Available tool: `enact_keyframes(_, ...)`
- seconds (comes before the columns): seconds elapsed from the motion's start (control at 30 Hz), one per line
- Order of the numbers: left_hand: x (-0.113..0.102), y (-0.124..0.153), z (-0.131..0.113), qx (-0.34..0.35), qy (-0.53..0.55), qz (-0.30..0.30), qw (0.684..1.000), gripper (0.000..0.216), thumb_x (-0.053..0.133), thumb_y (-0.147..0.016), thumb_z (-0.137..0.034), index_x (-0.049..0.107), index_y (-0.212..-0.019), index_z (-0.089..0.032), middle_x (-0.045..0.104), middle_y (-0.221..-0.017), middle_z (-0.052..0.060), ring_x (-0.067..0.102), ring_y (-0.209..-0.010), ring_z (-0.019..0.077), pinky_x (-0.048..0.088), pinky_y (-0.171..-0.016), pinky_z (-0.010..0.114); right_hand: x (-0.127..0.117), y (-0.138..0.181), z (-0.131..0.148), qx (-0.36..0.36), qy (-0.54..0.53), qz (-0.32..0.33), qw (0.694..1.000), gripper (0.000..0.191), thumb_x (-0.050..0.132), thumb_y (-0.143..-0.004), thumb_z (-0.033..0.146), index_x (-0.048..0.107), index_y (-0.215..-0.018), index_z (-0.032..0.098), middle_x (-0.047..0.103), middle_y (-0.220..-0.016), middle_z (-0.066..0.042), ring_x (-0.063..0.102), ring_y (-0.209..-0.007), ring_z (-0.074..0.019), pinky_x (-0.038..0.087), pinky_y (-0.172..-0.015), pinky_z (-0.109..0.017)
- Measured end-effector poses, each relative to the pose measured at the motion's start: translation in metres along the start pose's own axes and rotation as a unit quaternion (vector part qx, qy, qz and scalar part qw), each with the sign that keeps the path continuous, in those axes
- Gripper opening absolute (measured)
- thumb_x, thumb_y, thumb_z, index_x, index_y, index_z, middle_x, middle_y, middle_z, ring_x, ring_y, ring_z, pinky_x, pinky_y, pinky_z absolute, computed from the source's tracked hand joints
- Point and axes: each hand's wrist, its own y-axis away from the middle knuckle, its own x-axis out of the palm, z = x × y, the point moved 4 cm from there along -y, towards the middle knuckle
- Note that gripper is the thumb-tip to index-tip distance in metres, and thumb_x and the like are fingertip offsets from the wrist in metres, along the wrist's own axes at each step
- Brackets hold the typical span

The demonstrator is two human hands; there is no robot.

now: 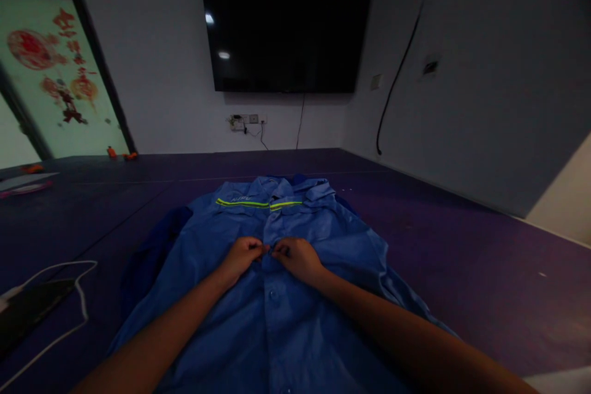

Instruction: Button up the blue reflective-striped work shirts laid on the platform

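From your head camera, the blue work shirt (277,314) lies flat and front-up on the dark purple table (462,258) straight ahead of you, collar at the far end and hem running off the bottom of the view between your forearms. Your left hand (242,257) and right hand (298,258) meet at the middle of the chest, knuckles up, fingertips almost touching each other. Each hand is drawn narrow, thumb and fingers pinched on the cloth along the shirt's front opening; whether a button sits between your fingertips cannot be told, since the hands cover that spot. Just below them, nearer you, one button (274,295) shows on the closed front. A yellow-green reflective stripe (258,203) crosses the shirt near the collar, well beyond your hands. At the shirt's left edge a darker blue piece of cloth (148,252) sticks out from under it. Farther left, near the table edge, a dark flat device (28,311) lies with a white cable (83,295) looped around it, well apart from the shirt. On the far wall hangs a black screen (286,31), switched off, with a wall socket (244,120) below it and a black cord (401,61) running down the wall to the right. At the far left, a pale glass panel carries red decorations (55,68).
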Motion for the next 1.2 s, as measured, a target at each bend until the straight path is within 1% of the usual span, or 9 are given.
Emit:
enact_keyframes(0.1,0.0000,-0.0008,0.0023,-0.017,0.043,0.022,0.999,0.027,0.065,-0.060,-0.038,0.055,-0.054,-0.014,0.050,-0.049,-0.004,0.044,-0.051,0.0086,0.030,-0.052,0.021,-0.0009,0.0012,0.0017,-0.009,-0.012,-0.002,1.000,0.018,0.054,-0.078,0.035,0.064,-0.080,0.020,0.067,-0.073,0.000,0.060,-0.064,-0.0121,0.037,-0.056,-0.020)
enact_keyframes(0.23,-0.0002,-0.0027,0.0053,-0.029,0.098,0.042,0.994,0.027,0.067,-0.059,-0.037,0.055,-0.056,-0.014,0.050,-0.050,-0.004,0.045,-0.051,0.0078,0.031,-0.051,0.020,-0.0027,0.0031,0.0052,-0.026,0.002,0.000,1.000,0.024,0.051,-0.081,0.041,0.063,-0.078,0.020,0.067,-0.072,0.000,0.059,-0.064,-0.0119,0.034,-0.054,-0.020)
enact_keyframes(0.5,0.0006,-0.0040,0.0063,-0.030,0.073,0.080,0.994,0.029,0.067,-0.060,-0.039,0.053,-0.057,-0.014,0.048,-0.052,-0.005,0.044,-0.050,0.0068,0.033,-0.051,0.020,-0.0015,0.0033,0.0064,-0.016,0.046,0.014,0.999,0.022,0.050,-0.082,0.037,0.063,-0.079,0.020,0.066,-0.074,-0.001,0.058,-0.065,-0.0116,0.032,-0.053,-0.020)
enact_keyframes(0.8,0.0000,-0.0050,0.0064,-0.037,0.060,0.081,0.994,0.029,0.067,-0.058,-0.039,0.052,-0.057,-0.015,0.049,-0.051,-0.005,0.045,-0.049,0.0078,0.033,-0.051,0.021,-0.0018,0.0040,0.0084,-0.009,0.062,0.015,0.998,0.022,0.050,-0.082,0.037,0.063,-0.079,0.020,0.065,-0.072,0.000,0.057,-0.062,-0.0110,0.030,-0.051,-0.020)
enact_keyframes(0.97,-0.0002,-0.0039,0.0056,-0.039,0.063,0.070,0.995,0.029,0.067,-0.057,-0.039,0.051,-0.057,-0.015,0.049,-0.051,-0.005,0.046,-0.049,0.0080,0.033,-0.051,0.021,-0.0026,0.0043,0.0093,-0.004,0.061,0.013,0.998,0.021,0.050,-0.082,0.036,0.063,-0.078,0.020,0.065,-0.071,0.000,0.056,-0.062,-0.0110,0.029,-0.051,-0.020)
enact_keyframes(1.2,0.0005,-0.0031,0.0042,-0.044,0.077,0.073,0.993,0.030,0.067,-0.058,-0.040,0.050,-0.056,-0.015,0.050,-0.050,-0.004,0.047,-0.048,0.0080,0.034,-0.051,0.021,-0.0026,0.0048,0.0087,-0.003,0.053,0.022,0.998,0.020,0.049,-0.082,0.035,0.063,-0.080,0.020,0.066,-0.075,0.000,0.058,-0.065,-0.0119,0.031,-0.053,-0.020)
